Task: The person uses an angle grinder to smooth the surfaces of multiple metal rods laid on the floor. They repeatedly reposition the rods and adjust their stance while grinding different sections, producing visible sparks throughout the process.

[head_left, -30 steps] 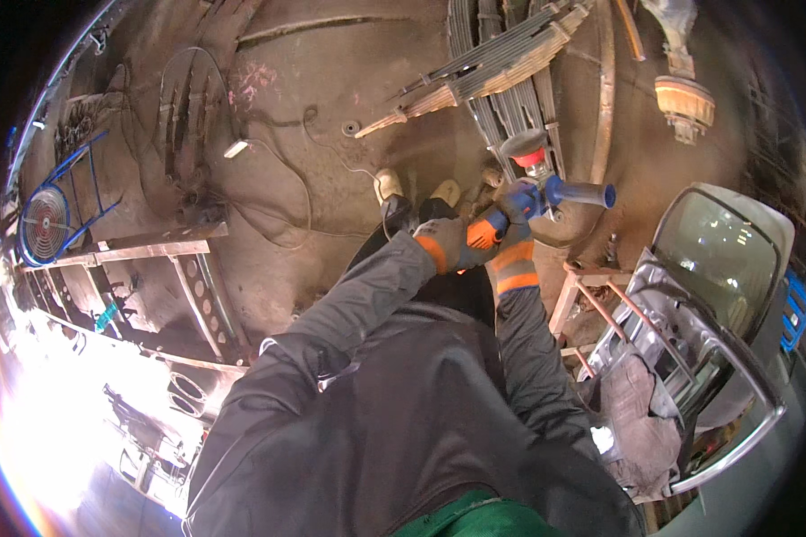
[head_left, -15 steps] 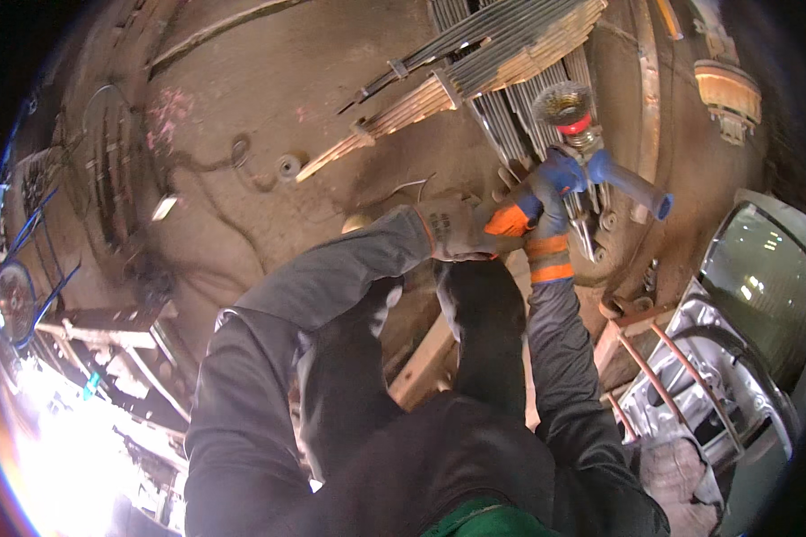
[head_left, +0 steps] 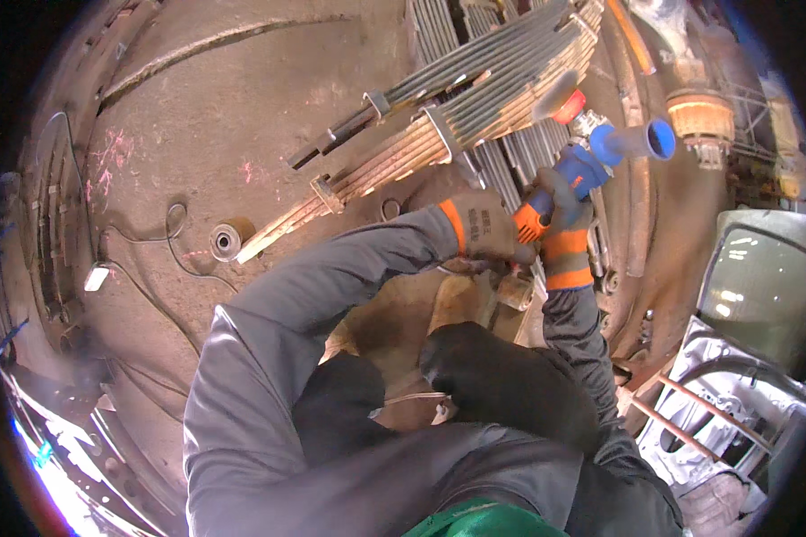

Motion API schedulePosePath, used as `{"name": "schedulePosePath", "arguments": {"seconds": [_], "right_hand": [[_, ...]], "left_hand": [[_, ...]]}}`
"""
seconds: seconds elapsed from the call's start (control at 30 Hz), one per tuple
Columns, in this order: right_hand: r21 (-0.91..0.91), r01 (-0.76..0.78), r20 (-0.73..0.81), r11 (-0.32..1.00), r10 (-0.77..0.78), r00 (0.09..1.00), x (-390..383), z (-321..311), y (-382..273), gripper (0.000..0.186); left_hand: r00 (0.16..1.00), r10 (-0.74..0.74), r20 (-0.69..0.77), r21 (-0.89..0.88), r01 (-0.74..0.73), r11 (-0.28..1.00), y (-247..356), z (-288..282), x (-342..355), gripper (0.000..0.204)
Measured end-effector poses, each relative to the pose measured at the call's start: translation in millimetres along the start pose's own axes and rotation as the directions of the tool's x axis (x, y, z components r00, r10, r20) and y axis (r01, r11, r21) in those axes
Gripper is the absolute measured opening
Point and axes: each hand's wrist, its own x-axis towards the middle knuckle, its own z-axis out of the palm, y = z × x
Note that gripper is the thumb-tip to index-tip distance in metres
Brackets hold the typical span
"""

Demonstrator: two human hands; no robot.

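A blue and orange angle grinder (head_left: 584,170) is held in front of me, its head pointing away. My right hand (head_left: 564,199), in a grey glove with an orange-striped cuff, is wrapped round its body. My left hand (head_left: 494,231), gloved too, closes at the orange rear end; its fingers are partly hidden. A blurred round attachment (head_left: 557,97) with a red part sits at the grinder's head, close to the right part of a stack of leaf springs (head_left: 501,98); contact cannot be made out. A blue tubular handle (head_left: 640,140) sticks out to the right.
More steel leaves (head_left: 491,166) lie under the stack. A cylindrical bushing (head_left: 231,239) and a cable (head_left: 175,237) are on the floor to the left. A rusty hub drum (head_left: 700,116) stands far right; nearer lies a car door panel (head_left: 734,358) with glass.
My view has shifted and my knees are bent more. The grinder has turned, its attachment now seen more edge-on near the leaf springs. Both hands stay at the grinder.
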Motion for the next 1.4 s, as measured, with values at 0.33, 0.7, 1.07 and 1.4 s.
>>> {"name": "schedulePosePath", "arguments": {"seconds": [0.33,0.7,1.07,1.4], "right_hand": [[0.212,-0.177,0.005,0.961,0.18,0.984,34,-1,-17,0.024],[-0.105,0.234,0.372,0.967,-0.18,0.91,56,-65,21,0.019],[-0.133,-0.178,0.368,0.975,0.216,0.904,24,-88,-22,0.017],[-0.246,-0.15,0.373,0.957,0.237,0.897,11,-95,-55,0.018]], "left_hand": [[0.812,-0.167,-0.559,0.063,0.242,0.968,52,-53,-48,0.032],[0.389,-0.881,-0.269,-0.3,0.835,0.461,202,-130,-219,0.027],[-0.379,-0.897,-0.227,-0.812,0.583,-0.041,500,13,-146,0.025],[0.171,-0.91,-0.377,-0.805,0.426,0.413,537,60,-93,0.017]]}}
